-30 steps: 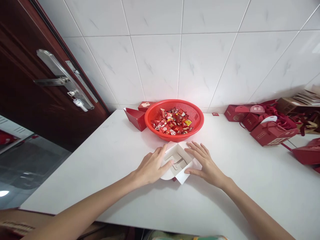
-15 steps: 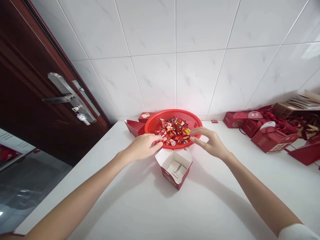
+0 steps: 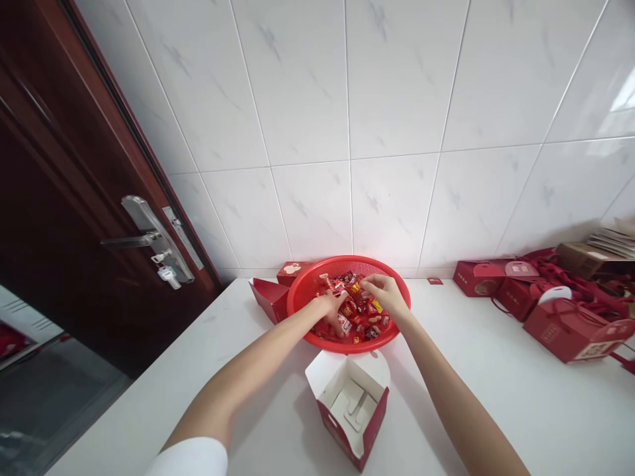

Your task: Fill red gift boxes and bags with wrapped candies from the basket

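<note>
A round red plastic basket (image 3: 297,322) stands near the wall and holds many wrapped candies (image 3: 364,311), mostly red. My left hand (image 3: 331,312) reaches into its left side, fingers spread among the candies. Over the right part of the pile is my right hand (image 3: 384,294), thumb and fingertips brought together; whatever they pinch is too small to make out. In front of the basket sits a red box (image 3: 353,413) with its white flaps up and nothing inside.
Red boxes (image 3: 570,330) with ribbons crowd the right side, beside a stack of papers (image 3: 615,241). Two red cartons (image 3: 272,297) stand left of the basket. A small red card (image 3: 435,281) lies by the wall. A dark door (image 3: 74,198) is at the left.
Both hands have moved from the basket's near rim into it over the candies. My right fingers have come together. The camera view has tilted up and nearer.
</note>
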`<action>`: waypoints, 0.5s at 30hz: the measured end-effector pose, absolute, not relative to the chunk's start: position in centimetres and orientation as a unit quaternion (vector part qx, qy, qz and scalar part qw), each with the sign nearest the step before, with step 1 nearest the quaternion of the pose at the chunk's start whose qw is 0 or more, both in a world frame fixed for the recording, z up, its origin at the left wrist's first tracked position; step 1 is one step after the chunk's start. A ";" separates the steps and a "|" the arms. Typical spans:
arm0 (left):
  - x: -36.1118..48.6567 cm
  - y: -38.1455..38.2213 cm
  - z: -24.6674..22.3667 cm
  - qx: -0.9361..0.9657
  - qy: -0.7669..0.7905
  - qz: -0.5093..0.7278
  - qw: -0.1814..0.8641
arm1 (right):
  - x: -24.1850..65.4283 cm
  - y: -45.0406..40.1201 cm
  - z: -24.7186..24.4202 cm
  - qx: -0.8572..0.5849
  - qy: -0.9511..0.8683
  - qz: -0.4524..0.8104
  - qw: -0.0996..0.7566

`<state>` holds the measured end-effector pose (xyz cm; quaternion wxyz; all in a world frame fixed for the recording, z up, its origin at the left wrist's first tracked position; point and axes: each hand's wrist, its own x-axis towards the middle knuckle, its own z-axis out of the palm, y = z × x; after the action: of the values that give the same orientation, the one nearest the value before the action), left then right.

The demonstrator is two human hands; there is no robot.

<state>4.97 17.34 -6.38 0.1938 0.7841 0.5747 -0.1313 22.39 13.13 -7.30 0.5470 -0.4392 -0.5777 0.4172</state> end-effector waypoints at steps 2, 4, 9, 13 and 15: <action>4.5 18.3 -6.7 0.798 0.562 -0.089 0.200 | 22.5 13.0 -7.5 -0.441 -0.576 0.425 0.541; 3.9 19.1 -6.8 0.809 0.548 -0.045 0.209 | 22.6 12.8 -7.6 -0.442 -0.572 0.434 0.537; 3.6 19.4 -7.2 0.825 0.498 0.033 0.266 | 22.6 12.5 -7.5 -0.439 -0.560 0.447 0.542; 4.2 19.0 -6.9 0.805 0.462 0.111 0.354 | 22.7 12.4 -7.5 -0.456 -0.551 0.429 0.552; 4.3 19.0 -6.6 0.790 0.444 0.151 0.395 | 22.9 12.5 -7.6 -0.476 -0.537 0.419 0.556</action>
<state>4.31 18.95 -6.62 0.3949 0.7900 0.4440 0.1513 22.85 12.53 -7.57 0.5564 -0.4759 -0.5368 0.4192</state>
